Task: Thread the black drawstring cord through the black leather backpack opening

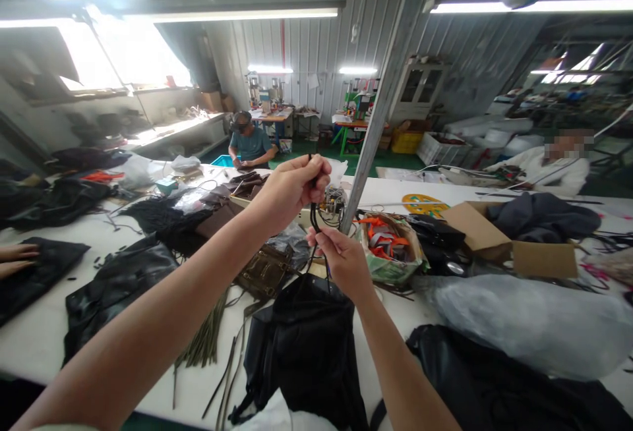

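L hand (pixel 307 177) is closed in a fist round the upper part of a black cord (pixel 314 215); R hand (pixel 337 250), lower & just to the R, pinches the same cord btwn thumb & fingers. Cord is doubled btwn the two, held up over the black bag (pixel 304 345), w/ thin ends hanging twd the bag's top; can't tell if they're attached. Bag lies on the white desk (pixel 39 345), nearest the wearer. Olive strips (pixel 210 335) L of it, brown bag (pixel 264 271) just behind, clear plastic (pixel 534 325) well to the R. Co-worker (pixel 254 146) sits beyond the desk.
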{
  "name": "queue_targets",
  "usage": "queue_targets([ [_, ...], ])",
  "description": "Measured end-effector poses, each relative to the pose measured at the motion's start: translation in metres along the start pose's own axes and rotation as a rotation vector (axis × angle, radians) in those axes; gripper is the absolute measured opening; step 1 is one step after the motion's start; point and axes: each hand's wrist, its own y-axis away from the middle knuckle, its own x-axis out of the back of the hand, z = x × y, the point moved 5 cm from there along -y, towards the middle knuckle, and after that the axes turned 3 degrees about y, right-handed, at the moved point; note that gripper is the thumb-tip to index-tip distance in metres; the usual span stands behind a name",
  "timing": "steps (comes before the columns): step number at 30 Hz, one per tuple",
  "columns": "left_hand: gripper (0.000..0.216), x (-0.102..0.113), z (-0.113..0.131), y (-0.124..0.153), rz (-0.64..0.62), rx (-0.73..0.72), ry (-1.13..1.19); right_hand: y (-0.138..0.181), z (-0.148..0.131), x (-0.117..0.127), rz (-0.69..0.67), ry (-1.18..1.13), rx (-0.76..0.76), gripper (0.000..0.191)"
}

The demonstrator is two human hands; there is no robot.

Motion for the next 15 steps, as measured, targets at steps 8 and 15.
queue_targets([
  [8, 0.031, 0.021, -0.013, -0.007, 0.091, 0.017, 0.072, -0.002, 0.012, 0.016, 0.110, 0.077, 0.028, 0.038],
  [15, 0.024, 0.025, -0.022, -0.012, 0.116, -0.038, -0.011, -0.016, 0.022, 0.034, 0.163, 0.123, -0.004, 0.042],
])
